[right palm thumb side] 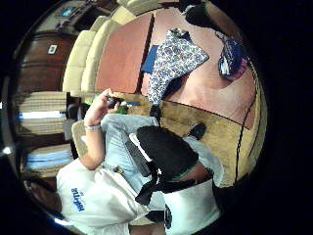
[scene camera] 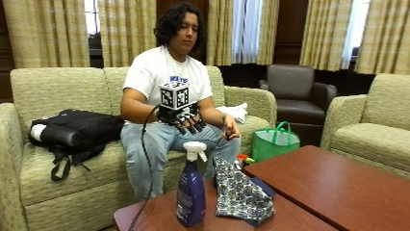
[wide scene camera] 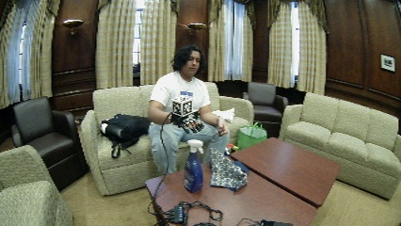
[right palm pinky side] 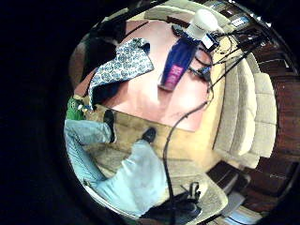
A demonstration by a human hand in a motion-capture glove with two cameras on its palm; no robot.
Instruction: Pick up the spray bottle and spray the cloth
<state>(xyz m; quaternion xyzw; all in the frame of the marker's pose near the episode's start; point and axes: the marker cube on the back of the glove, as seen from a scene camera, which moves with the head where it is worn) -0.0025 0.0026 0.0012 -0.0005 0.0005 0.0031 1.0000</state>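
Note:
A purple spray bottle point(scene camera: 191, 192) with a white trigger head stands upright on the near corner of the brown table point(scene camera: 333, 192); it also shows in the wide view as the bottle point(wide scene camera: 194, 167) and from the palm as the bottle point(right palm pinky side: 180, 58). Just beside it a blue-and-white patterned cloth point(scene camera: 240, 195) lies heaped over something dark blue, seen too as the cloth point(wide scene camera: 225, 172), point(right palm pinky side: 123, 63), point(right palm thumb side: 176, 61). My gloved right hand point(scene camera: 185, 120) hangs over my lap, well behind and above the bottle, with fingers pointing down, relaxed and holding nothing.
I sit on a beige sofa point(scene camera: 57, 91) with a black backpack point(scene camera: 77, 130) beside me. A green bag point(scene camera: 274, 142) stands on the floor by the table. My bare left hand point(scene camera: 229, 131) holds a small dark item. Cables point(wide scene camera: 188, 212) lie on the table's near end.

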